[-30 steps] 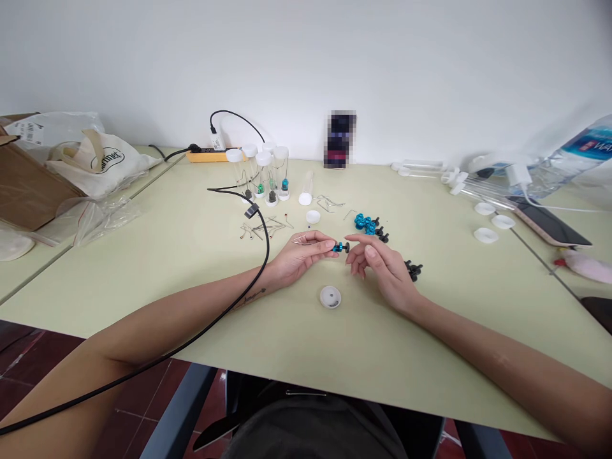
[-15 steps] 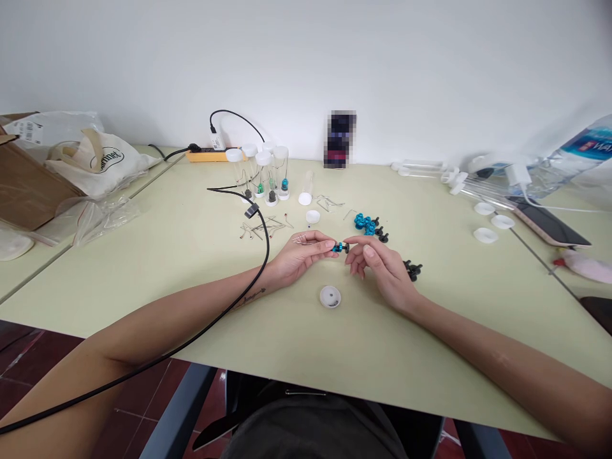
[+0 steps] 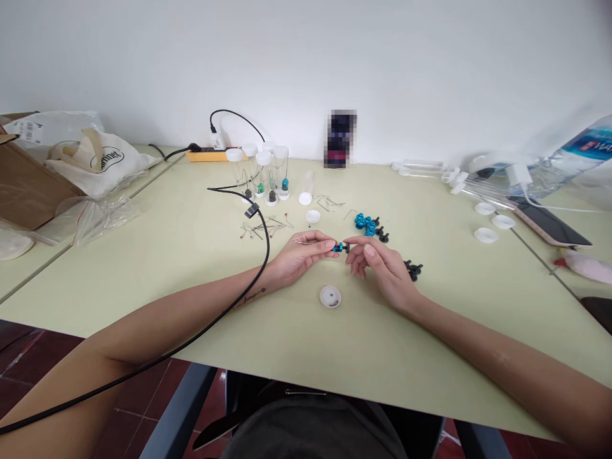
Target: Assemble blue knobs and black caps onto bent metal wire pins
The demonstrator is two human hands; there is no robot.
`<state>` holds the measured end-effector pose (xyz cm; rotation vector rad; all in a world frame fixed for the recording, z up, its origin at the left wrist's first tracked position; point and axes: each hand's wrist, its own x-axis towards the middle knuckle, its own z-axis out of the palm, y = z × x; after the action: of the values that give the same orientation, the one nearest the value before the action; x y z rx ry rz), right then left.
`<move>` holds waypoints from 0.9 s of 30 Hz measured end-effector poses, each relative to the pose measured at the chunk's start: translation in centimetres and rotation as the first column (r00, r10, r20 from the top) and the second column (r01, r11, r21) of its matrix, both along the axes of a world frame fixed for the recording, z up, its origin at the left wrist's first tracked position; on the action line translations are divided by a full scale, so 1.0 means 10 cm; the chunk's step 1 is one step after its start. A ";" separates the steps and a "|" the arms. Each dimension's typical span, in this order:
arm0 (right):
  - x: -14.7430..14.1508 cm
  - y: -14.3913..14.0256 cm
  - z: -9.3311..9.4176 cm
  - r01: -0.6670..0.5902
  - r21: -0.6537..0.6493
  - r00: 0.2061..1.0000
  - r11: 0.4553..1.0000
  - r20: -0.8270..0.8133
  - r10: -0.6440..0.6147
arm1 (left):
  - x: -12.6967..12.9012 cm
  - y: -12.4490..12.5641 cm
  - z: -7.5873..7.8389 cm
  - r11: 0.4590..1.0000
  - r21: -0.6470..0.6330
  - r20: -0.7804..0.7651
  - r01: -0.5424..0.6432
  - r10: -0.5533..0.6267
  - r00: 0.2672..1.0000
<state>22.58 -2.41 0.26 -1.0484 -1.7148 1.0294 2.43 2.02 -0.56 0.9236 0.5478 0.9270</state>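
Observation:
Between the thumb and fingers of my left hand [image 3: 299, 256] is a small blue and black knobbed part [image 3: 341, 247], held sideways with its black disc end toward the right. My right hand [image 3: 385, 268] has its index fingertip at that disc; its thumb stands apart and the other fingers are loosely curled. Thin pale wires [image 3: 304, 240] show by my left fingers; whether they are gripped is unclear. Below the hands lies a white cap [image 3: 330, 306] with tiny dark bits in it. Blue knobs [image 3: 364, 223] and black screw-like pieces [image 3: 415, 270] lie near my right hand.
Clear tubes [image 3: 264, 159] with white caps stand at the back. Bent metal pins [image 3: 262, 227] lie to the left, hex keys [image 3: 329, 203] behind the hands. A black cable [image 3: 261, 274] crosses my left arm. White caps [image 3: 486, 235] and a phone [image 3: 549, 223] are at right.
Almost nothing differs. Both hands and the blue and black part keep the same position, with at most a tiny shift of the right hand.

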 end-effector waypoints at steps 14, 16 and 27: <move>0.00 0.00 0.00 -0.001 -0.010 1.000 1.000 -0.018 0.001 | 0.00 0.00 0.00 1.000 0.002 0.014 0.005 -0.005 1.000; 0.00 -0.01 0.01 -0.001 -0.012 1.000 1.000 -0.026 0.001 | 0.00 0.00 -0.01 1.000 0.002 0.012 0.003 -0.003 1.000; 0.00 0.01 0.00 -0.002 -0.002 1.000 1.000 -0.014 0.002 | -0.02 0.01 -0.02 1.000 -0.003 0.033 0.013 -0.012 0.999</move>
<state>22.61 -2.34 0.25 -1.0390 -1.7044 1.0369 2.28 2.12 -0.78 0.9063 0.5152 0.9280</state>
